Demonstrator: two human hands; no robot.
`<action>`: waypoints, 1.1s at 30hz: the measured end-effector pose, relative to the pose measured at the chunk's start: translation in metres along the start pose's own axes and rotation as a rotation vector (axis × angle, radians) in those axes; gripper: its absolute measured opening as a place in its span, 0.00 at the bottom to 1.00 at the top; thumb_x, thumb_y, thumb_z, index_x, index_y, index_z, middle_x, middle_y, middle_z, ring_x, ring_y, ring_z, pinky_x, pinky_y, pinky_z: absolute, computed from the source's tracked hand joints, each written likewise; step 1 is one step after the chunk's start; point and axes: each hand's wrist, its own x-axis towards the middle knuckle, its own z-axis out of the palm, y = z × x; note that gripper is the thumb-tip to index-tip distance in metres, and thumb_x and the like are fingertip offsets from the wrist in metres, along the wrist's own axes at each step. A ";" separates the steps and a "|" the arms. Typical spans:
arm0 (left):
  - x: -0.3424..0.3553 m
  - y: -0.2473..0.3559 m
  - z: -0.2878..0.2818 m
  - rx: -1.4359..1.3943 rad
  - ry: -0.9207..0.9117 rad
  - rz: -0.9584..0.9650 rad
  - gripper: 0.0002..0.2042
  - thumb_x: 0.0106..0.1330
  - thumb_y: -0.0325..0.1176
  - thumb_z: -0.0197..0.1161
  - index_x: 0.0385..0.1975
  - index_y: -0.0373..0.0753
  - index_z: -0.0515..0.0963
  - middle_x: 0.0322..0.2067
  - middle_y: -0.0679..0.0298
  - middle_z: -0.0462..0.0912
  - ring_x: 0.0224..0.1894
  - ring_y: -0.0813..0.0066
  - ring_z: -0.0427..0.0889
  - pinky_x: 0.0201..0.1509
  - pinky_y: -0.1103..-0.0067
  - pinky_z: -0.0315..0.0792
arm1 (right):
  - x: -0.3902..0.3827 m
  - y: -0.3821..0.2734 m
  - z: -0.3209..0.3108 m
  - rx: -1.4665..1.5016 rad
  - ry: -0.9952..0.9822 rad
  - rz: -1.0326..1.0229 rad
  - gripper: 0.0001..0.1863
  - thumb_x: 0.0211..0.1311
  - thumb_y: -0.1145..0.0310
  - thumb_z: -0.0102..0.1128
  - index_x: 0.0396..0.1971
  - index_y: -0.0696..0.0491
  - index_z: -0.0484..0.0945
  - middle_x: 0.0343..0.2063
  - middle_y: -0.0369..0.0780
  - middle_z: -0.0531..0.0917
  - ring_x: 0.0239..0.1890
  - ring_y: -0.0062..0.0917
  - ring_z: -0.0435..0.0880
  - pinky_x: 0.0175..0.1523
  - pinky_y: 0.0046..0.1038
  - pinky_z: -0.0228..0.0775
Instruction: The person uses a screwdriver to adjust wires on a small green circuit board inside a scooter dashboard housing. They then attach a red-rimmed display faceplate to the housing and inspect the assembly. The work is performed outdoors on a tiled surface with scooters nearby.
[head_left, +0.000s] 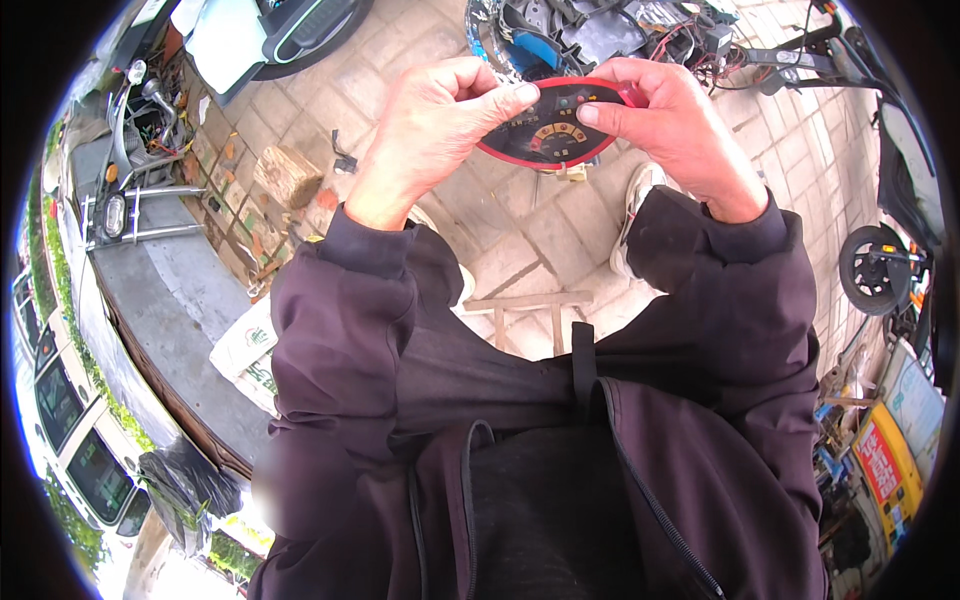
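Note:
Between my two hands is a vehicle instrument cluster (545, 135), an oval black dial panel with a red rim. My left hand (440, 125) pinches its left end, thumb on the face and fingers behind. At the right end, my right hand (670, 120) grips it the same way, thumb pressed over the panel's upper right. A small pale connector (572, 173) pokes out below the lower rim. The fingers behind the panel are partly hidden. Just beyond it lies a partly stripped vehicle body (600, 40) with black and blue parts.
Loose wiring (690, 42) spills out at the far right. A wood block (288, 176) and a small black part (343, 152) lie on the paving at left. Beside my left arm is a grey board (165, 275) with a white bag (245, 350). A scooter wheel (868, 270) stands at right.

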 end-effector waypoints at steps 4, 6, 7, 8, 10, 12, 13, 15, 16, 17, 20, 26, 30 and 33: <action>0.002 -0.005 -0.004 0.118 -0.075 -0.067 0.12 0.71 0.39 0.71 0.31 0.37 0.83 0.28 0.72 0.84 0.30 0.90 0.79 0.33 0.87 0.71 | 0.003 0.004 0.007 0.049 0.101 -0.058 0.13 0.66 0.69 0.69 0.44 0.62 0.83 0.30 0.33 0.83 0.33 0.13 0.77 0.40 0.22 0.71; 0.003 -0.007 -0.005 0.065 -0.101 -0.066 0.12 0.71 0.39 0.71 0.31 0.37 0.83 0.27 0.72 0.84 0.30 0.90 0.78 0.33 0.87 0.72 | 0.003 0.003 0.005 0.104 0.069 -0.015 0.14 0.66 0.73 0.69 0.49 0.62 0.81 0.38 0.34 0.85 0.39 0.14 0.81 0.47 0.21 0.74; 0.003 -0.007 -0.005 0.029 -0.118 -0.079 0.12 0.71 0.39 0.71 0.31 0.37 0.83 0.27 0.72 0.84 0.30 0.90 0.78 0.33 0.87 0.72 | 0.002 0.002 0.004 0.135 0.033 0.027 0.16 0.66 0.76 0.69 0.52 0.62 0.79 0.43 0.36 0.86 0.44 0.14 0.83 0.52 0.21 0.76; 0.003 -0.007 -0.006 0.051 -0.120 -0.077 0.11 0.71 0.39 0.71 0.32 0.37 0.83 0.27 0.72 0.84 0.30 0.90 0.79 0.33 0.87 0.72 | 0.002 0.002 0.002 0.128 0.031 0.021 0.16 0.66 0.75 0.69 0.51 0.61 0.79 0.43 0.36 0.86 0.44 0.15 0.83 0.52 0.21 0.76; 0.002 -0.005 -0.009 0.046 -0.141 -0.080 0.11 0.71 0.38 0.71 0.33 0.37 0.83 0.28 0.72 0.84 0.30 0.90 0.79 0.34 0.88 0.72 | 0.002 0.001 0.002 0.115 0.026 0.007 0.15 0.66 0.75 0.69 0.51 0.61 0.79 0.42 0.36 0.86 0.44 0.15 0.83 0.52 0.22 0.76; 0.002 -0.004 -0.009 -0.033 -0.133 -0.102 0.10 0.71 0.37 0.70 0.35 0.36 0.83 0.30 0.72 0.84 0.31 0.90 0.80 0.34 0.89 0.72 | 0.003 0.000 0.004 0.164 0.037 0.010 0.15 0.67 0.75 0.69 0.50 0.61 0.79 0.42 0.36 0.86 0.44 0.16 0.84 0.53 0.21 0.76; 0.002 -0.003 -0.009 -0.087 -0.134 -0.103 0.10 0.71 0.37 0.70 0.36 0.36 0.83 0.30 0.72 0.84 0.32 0.90 0.80 0.34 0.89 0.72 | 0.003 -0.002 0.004 0.189 0.042 0.010 0.14 0.67 0.75 0.69 0.50 0.60 0.79 0.42 0.36 0.86 0.44 0.16 0.84 0.53 0.21 0.76; 0.000 0.001 -0.010 -0.132 -0.124 -0.121 0.09 0.72 0.36 0.69 0.39 0.36 0.82 0.31 0.71 0.85 0.33 0.90 0.81 0.36 0.89 0.72 | 0.002 -0.004 0.006 0.249 0.096 0.056 0.14 0.67 0.73 0.69 0.50 0.59 0.80 0.40 0.34 0.86 0.39 0.13 0.82 0.46 0.17 0.74; -0.002 0.002 -0.010 -0.179 -0.126 -0.122 0.09 0.72 0.35 0.69 0.40 0.36 0.82 0.32 0.71 0.85 0.34 0.89 0.81 0.36 0.90 0.73 | 0.001 -0.006 0.006 0.278 0.123 0.079 0.14 0.67 0.72 0.70 0.50 0.58 0.80 0.39 0.34 0.86 0.37 0.12 0.82 0.42 0.15 0.73; -0.002 0.004 -0.009 -0.156 -0.104 -0.120 0.08 0.72 0.35 0.69 0.41 0.36 0.82 0.32 0.72 0.85 0.32 0.91 0.80 0.34 0.90 0.71 | 0.000 -0.009 0.005 0.233 0.130 0.098 0.14 0.67 0.71 0.70 0.49 0.58 0.80 0.37 0.32 0.86 0.34 0.10 0.79 0.38 0.14 0.69; -0.005 0.010 -0.009 -0.139 -0.077 -0.118 0.08 0.72 0.34 0.68 0.42 0.37 0.82 0.31 0.74 0.83 0.25 0.94 0.73 0.28 0.91 0.63 | -0.003 -0.015 0.004 0.141 0.165 0.133 0.15 0.66 0.68 0.72 0.49 0.56 0.81 0.32 0.29 0.84 0.26 0.05 0.72 0.28 0.12 0.58; -0.008 0.020 -0.014 -0.101 -0.060 -0.129 0.08 0.70 0.33 0.69 0.43 0.38 0.83 0.29 0.77 0.81 0.20 0.96 0.60 0.22 0.90 0.51 | -0.004 -0.020 0.008 0.115 0.256 0.138 0.15 0.66 0.66 0.73 0.47 0.55 0.81 0.27 0.26 0.81 0.21 0.04 0.65 0.24 0.13 0.51; -0.008 0.022 -0.013 -0.109 -0.074 -0.102 0.07 0.68 0.33 0.71 0.41 0.38 0.84 0.28 0.77 0.81 0.22 0.94 0.66 0.25 0.89 0.58 | -0.001 -0.018 0.007 0.188 0.247 0.093 0.13 0.66 0.66 0.72 0.45 0.55 0.81 0.24 0.25 0.78 0.20 0.04 0.65 0.23 0.13 0.51; -0.007 0.020 -0.009 -0.107 -0.037 -0.114 0.09 0.68 0.34 0.72 0.41 0.38 0.84 0.27 0.76 0.80 0.22 0.94 0.65 0.24 0.89 0.58 | 0.000 -0.013 0.011 0.234 0.306 0.060 0.13 0.66 0.67 0.72 0.44 0.56 0.81 0.23 0.25 0.77 0.20 0.05 0.65 0.23 0.14 0.51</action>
